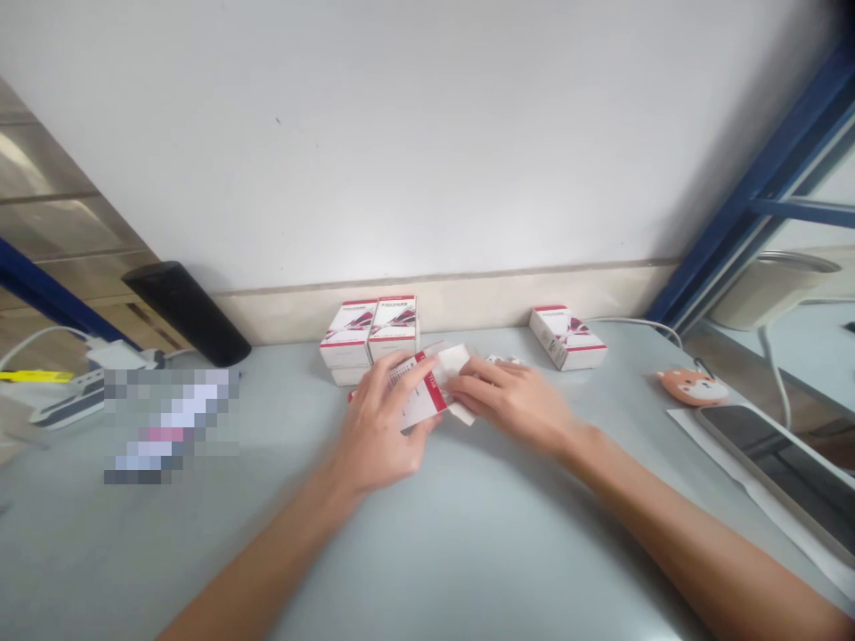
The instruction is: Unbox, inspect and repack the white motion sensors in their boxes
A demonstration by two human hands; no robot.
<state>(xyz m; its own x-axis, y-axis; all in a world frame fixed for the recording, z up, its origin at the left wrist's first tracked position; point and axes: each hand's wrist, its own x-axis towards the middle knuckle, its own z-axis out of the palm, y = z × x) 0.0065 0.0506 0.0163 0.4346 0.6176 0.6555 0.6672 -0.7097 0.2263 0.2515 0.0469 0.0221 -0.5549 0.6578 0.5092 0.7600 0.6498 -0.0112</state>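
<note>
A white-and-red carton (420,396) was near the far edge of the tabletop (468,534), gripped in the fingers of your left hand (378,432); the fingers of your right hand (514,401) lay on its white flap (460,374), their grip unclear.

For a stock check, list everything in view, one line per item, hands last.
stacked boxes: at least three, white and red, by the wall behind the hands
loose box: one, white and red, right of the hands
held box: one, white and red, in the left hand
white piece: one, white, between the hands
table: one, pale grey, under everything
black cylinder: one, black, far left
blurred patch: one, colours unclear, left
fox pad: one, orange, right
phone: one, dark, far right on a white sheet
left hand: one, grips the held box
right hand: one, fingers at the white piece
</note>
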